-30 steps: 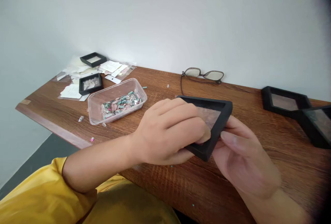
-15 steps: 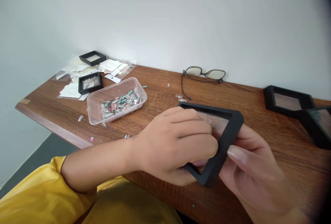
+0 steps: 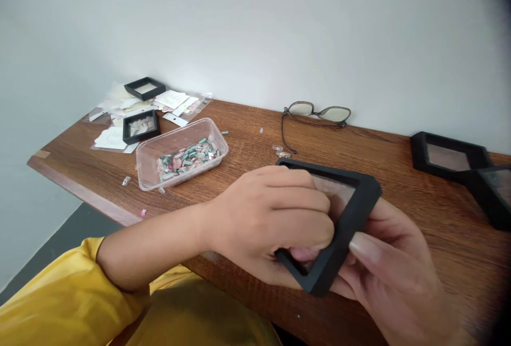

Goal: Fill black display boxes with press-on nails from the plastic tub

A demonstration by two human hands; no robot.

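Note:
A black square frame with a clear film window (image 3: 357, 205) is held tilted above the table, right of centre. My right hand (image 3: 399, 266) grips its right side, the thumb on the near face and the fingers behind. My left hand (image 3: 267, 218) reaches across it with fingers curled against the window, and its thumb lies at or under the frame's lower left edge. The left fingertips are hidden, so I cannot make out whether they pinch anything. A clear plastic box (image 3: 181, 154) of small green, pink and silver pieces stands left of my hands.
Eyeglasses (image 3: 319, 113) with a cord lie near the wall. Two black frames (image 3: 447, 157) sit at the right. Papers and bags (image 3: 171, 99) with two more frames (image 3: 140, 126) lie at the back left. Loose small pieces (image 3: 126, 181) dot the wooden table (image 3: 247, 149).
The held frame has shifted slightly right and down at its right side. My left fingers have moved slightly along the window, showing more of the pinkish fingertip at the lower edge.

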